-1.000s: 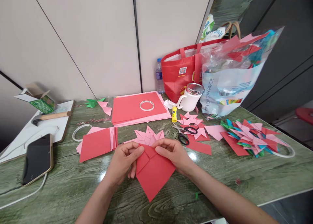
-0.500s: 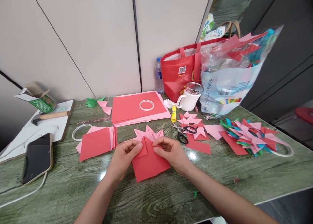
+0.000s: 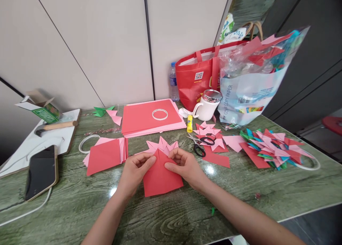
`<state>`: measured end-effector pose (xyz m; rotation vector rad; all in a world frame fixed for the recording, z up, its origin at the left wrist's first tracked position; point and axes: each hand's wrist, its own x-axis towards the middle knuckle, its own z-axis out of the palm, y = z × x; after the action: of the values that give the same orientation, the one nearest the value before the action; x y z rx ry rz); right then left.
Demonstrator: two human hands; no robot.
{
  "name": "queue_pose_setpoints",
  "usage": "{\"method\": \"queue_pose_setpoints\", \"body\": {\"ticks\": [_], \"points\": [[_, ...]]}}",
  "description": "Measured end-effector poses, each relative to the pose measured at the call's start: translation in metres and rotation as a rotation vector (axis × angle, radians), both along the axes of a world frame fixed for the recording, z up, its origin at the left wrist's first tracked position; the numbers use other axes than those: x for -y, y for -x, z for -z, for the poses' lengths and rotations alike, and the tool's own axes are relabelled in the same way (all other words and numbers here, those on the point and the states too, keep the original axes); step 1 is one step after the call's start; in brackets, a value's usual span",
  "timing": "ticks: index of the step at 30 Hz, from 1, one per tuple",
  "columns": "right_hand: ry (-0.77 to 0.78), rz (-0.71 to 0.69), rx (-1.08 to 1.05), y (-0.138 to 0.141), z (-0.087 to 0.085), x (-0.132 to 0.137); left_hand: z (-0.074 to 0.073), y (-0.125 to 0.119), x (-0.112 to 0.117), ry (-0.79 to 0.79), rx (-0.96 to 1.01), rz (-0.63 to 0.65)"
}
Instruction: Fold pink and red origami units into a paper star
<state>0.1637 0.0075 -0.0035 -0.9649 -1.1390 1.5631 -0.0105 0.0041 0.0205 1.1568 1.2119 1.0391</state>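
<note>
Between both hands is a red sheet of paper (image 3: 162, 182), its top corners folded inward to a point. My left hand (image 3: 137, 170) pinches the upper left edge between thumb and fingers. On the other side, my right hand (image 3: 185, 166) grips the upper right fold, its thumb pressed flat on the paper. Just behind the sheet lies a pink folded paper star (image 3: 161, 144), partly hidden by the sheet and fingers. Left of my hands rests a stack of red and pink paper squares (image 3: 104, 157). Black-handled scissors (image 3: 199, 145) lie to the right.
At the back are large paper sheets (image 3: 139, 118) under a tape roll (image 3: 160, 114), a glue stick (image 3: 189, 123), a white mug (image 3: 208, 107), a red bag (image 3: 189, 86) and a plastic bag (image 3: 240, 102). Folded stars (image 3: 275, 148) pile up right; a phone (image 3: 41, 173) lies left.
The right corner of the red sheet has been folded in, so both top sides now slope to a peak. My right thumb has shifted slightly left; the sheet has turned a little straighter.
</note>
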Motion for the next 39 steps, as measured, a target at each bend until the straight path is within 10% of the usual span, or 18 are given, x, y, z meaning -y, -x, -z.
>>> {"method": "queue_pose_setpoints", "body": {"ticks": [18, 25, 31, 39], "points": [[0.019, -0.046, -0.035, -0.001, -0.005, 0.003, -0.001, -0.001, 0.002, -0.072, -0.068, 0.062], [-0.565, 0.208, 0.231, -0.006, -0.018, 0.011, -0.003, -0.004, 0.01, -0.7, -0.424, -0.15], [-1.164, 0.406, 0.464, -0.013, -0.018, 0.014, 0.0, -0.004, 0.016, -0.864, -0.432, -0.001], [-1.113, 0.326, 0.57, -0.015, -0.018, 0.012, -0.003, -0.007, 0.014, -0.669, -0.42, -0.015]]}}
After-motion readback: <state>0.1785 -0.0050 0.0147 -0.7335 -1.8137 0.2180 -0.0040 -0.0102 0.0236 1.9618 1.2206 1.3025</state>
